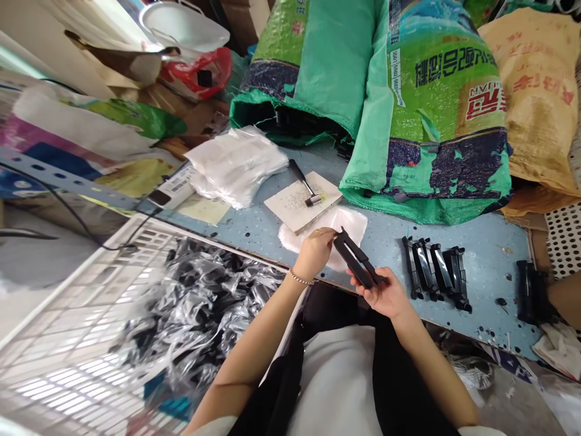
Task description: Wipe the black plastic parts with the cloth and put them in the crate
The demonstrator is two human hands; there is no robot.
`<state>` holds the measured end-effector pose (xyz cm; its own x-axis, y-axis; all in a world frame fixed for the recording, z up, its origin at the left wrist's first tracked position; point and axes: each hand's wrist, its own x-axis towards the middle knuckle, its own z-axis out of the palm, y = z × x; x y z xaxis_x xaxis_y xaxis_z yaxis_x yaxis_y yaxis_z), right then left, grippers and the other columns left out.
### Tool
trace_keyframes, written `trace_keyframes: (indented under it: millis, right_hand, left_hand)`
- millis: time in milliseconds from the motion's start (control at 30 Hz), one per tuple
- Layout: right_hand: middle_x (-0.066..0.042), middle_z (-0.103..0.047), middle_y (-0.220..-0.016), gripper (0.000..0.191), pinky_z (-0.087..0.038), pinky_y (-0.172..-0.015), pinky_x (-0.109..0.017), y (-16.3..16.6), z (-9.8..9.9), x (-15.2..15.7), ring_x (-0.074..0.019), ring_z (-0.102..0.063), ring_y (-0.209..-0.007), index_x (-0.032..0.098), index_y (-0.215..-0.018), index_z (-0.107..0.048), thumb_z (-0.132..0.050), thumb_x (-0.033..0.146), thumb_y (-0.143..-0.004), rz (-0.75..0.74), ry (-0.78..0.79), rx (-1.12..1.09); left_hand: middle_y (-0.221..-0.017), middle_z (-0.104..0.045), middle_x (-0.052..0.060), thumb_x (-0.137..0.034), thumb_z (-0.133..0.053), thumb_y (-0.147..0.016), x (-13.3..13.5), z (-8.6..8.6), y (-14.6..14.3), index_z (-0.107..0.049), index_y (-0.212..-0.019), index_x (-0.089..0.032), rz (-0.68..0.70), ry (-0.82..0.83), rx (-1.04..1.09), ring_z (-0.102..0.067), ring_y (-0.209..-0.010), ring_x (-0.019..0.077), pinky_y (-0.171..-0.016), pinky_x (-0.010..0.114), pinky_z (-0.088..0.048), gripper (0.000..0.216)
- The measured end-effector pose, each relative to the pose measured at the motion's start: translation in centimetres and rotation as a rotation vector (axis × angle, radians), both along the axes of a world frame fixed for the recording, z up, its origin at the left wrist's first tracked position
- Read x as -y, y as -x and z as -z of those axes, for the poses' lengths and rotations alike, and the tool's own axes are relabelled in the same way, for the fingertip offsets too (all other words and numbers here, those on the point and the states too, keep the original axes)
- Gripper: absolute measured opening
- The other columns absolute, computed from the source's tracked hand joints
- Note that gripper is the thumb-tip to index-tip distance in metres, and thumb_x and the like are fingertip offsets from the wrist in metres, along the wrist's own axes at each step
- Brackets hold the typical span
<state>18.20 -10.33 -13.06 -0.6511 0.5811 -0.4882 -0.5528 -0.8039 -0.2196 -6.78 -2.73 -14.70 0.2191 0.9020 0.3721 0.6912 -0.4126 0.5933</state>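
A long black plastic part (pixel 356 257) with a lengthwise slot is held at a slant in front of my body. My right hand (pixel 384 295) is wrapped around its lower end. At the upper end, my left hand (pixel 316 249) pinches with thumb and fingers against its edge; the fingertips are partly hidden. Just beyond lie clear plastic bags (pixel 349 223), partly under a pale board (pixel 284 209). A small hammer (pixel 302 180) with a black handle rests on that board. Several similar black parts (pixel 436 269) stand in a row to the right on the blue table (pixel 385 236).
A white crate (pixel 59 297) of bagged black parts stands at the left. Two green sacks (pixel 331 66) lie at the back, with a yellow sack (pixel 535 91) beside them. A stack of plastic bags (pixel 236 160) sits behind the board. Another person's arm (pixel 567 300) reaches in at far right.
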Motion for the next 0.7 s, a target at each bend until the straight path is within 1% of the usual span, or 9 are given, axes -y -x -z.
trace_keyframes:
  millis: [100,200,300,367,433,500,533,600,700]
  right_hand:
    - [-0.013,-0.078,-0.097,0.044,-0.063,-0.065,-0.015,0.4,0.3,-0.3,-0.0108,-0.072,-0.072,0.003,-0.122,-0.064,-0.059,0.032,-0.089,0.030,0.051,-0.016]
    - [-0.013,-0.078,-0.095,0.044,-0.061,-0.059,-0.015,0.5,0.4,-0.5,-0.0110,-0.070,-0.069,0.003,-0.121,-0.064,-0.059,0.033,-0.089,-0.018,0.009,-0.008]
    - [-0.014,-0.077,-0.091,0.043,-0.059,-0.052,-0.015,0.8,0.3,-1.1,-0.0110,-0.067,-0.065,0.004,-0.118,-0.065,-0.059,0.034,-0.088,-0.050,-0.018,-0.027]
    - [-0.014,-0.076,-0.091,0.045,-0.058,-0.052,-0.014,1.0,0.1,-1.7,-0.0105,-0.065,-0.065,0.003,-0.119,-0.065,-0.059,0.035,-0.088,-0.025,-0.006,-0.048]
    - [-0.014,-0.076,-0.091,0.045,-0.058,-0.053,-0.014,1.0,-0.1,-2.1,-0.0102,-0.065,-0.065,0.002,-0.119,-0.065,-0.059,0.034,-0.088,0.003,0.002,-0.052]
    - [-0.014,-0.076,-0.092,0.045,-0.059,-0.054,-0.014,0.9,-0.2,-2.0,-0.0100,-0.064,-0.063,0.001,-0.119,-0.065,-0.059,0.033,-0.087,0.029,-0.010,-0.038]
    - [-0.014,-0.076,-0.091,0.045,-0.058,-0.053,-0.015,0.9,-0.2,-1.8,-0.0101,-0.064,-0.063,0.002,-0.118,-0.066,-0.059,0.034,-0.087,0.034,-0.020,-0.026]
    - [-0.015,-0.077,-0.091,0.043,-0.057,-0.050,-0.016,0.9,-0.1,-1.3,-0.0107,-0.063,-0.061,0.002,-0.116,-0.067,-0.060,0.034,-0.087,0.019,-0.045,0.002]
    - [-0.017,-0.077,-0.091,0.040,-0.054,-0.045,-0.017,1.3,0.2,-0.9,-0.0117,-0.063,-0.058,0.003,-0.111,-0.068,-0.062,0.034,-0.086,-0.037,-0.062,0.025]
  left_hand:
    - [-0.124,-0.071,0.014,-0.009,-0.047,-0.093,0.0,-0.5,0.6,-0.069,-0.121,-0.015,-0.037,-0.061,0.013,-0.068,-0.117,0.0255,-0.104,0.044,-0.057,0.037]
    - [-0.131,-0.068,0.015,-0.010,-0.045,-0.096,0.8,-2.0,0.6,-0.065,-0.129,-0.016,0.007,-0.135,0.035,-0.065,-0.123,0.0246,-0.107,0.043,-0.055,0.039]
    - [-0.128,-0.068,0.012,-0.009,-0.044,-0.098,2.7,-3.8,-0.3,-0.063,-0.130,-0.018,0.080,-0.173,0.107,-0.065,-0.121,0.0212,-0.106,0.039,-0.056,0.038]
    - [-0.125,-0.068,0.011,-0.009,-0.045,-0.098,4.3,-4.3,-0.9,-0.065,-0.123,-0.019,0.100,-0.160,0.109,-0.067,-0.117,0.0199,-0.103,0.037,-0.057,0.034]
    - [-0.128,-0.065,0.013,-0.006,-0.045,-0.095,5.4,-4.2,-1.1,-0.068,-0.111,-0.019,0.050,-0.124,0.011,-0.069,-0.111,0.0210,-0.097,0.037,-0.059,0.031]
    - [-0.134,-0.061,0.019,-0.002,-0.043,-0.091,5.6,-3.4,-0.8,-0.069,-0.109,-0.016,-0.055,-0.096,-0.138,-0.069,-0.110,0.0260,-0.095,0.043,-0.060,0.035]
    - [-0.137,-0.060,0.022,0.000,-0.041,-0.089,5.4,-3.0,-0.6,-0.068,-0.114,-0.013,-0.097,-0.089,-0.200,-0.068,-0.113,0.0293,-0.096,0.047,-0.059,0.039]
    - [-0.140,-0.058,0.026,0.003,-0.039,-0.087,4.9,-2.2,-0.4,-0.060,-0.133,-0.009,-0.120,-0.092,-0.254,-0.063,-0.124,0.0346,-0.102,0.052,-0.056,0.052]
    - [-0.146,-0.054,0.023,0.003,-0.037,-0.089,4.7,-2.1,-1.3,-0.042,-0.153,-0.011,-0.043,-0.120,-0.172,-0.056,-0.135,0.0330,-0.110,0.051,-0.052,0.066]
